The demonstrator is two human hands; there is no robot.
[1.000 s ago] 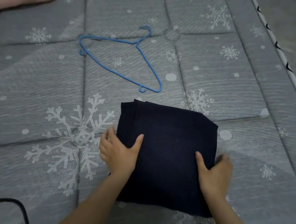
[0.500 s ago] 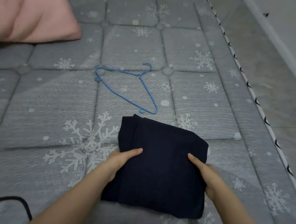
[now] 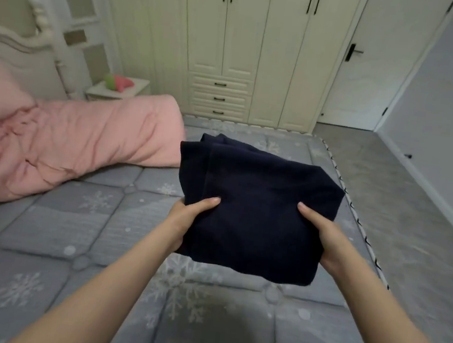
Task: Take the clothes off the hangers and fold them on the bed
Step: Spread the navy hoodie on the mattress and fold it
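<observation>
A folded dark navy garment (image 3: 255, 202) hangs in the air above the grey snowflake-patterned bed (image 3: 78, 239). My left hand (image 3: 186, 220) grips its left side, thumb on top and fingers underneath. My right hand (image 3: 322, 234) grips its right side the same way. The garment's shadow falls on the bed below. The blue hanger is out of sight, hidden behind the lifted garment or outside the view.
A pink duvet (image 3: 62, 148) lies bunched on the left of the bed. Cream wardrobes (image 3: 233, 46) line the far wall, a white door (image 3: 369, 74) stands at the right. The bed's right edge (image 3: 355, 212) meets grey floor (image 3: 410, 218). A nightstand (image 3: 116, 90) is at back left.
Both hands have lifted the folded garment off the bed and raised it. The camera has tilted up, so the wardrobes and door now show and the blue hanger has left view.
</observation>
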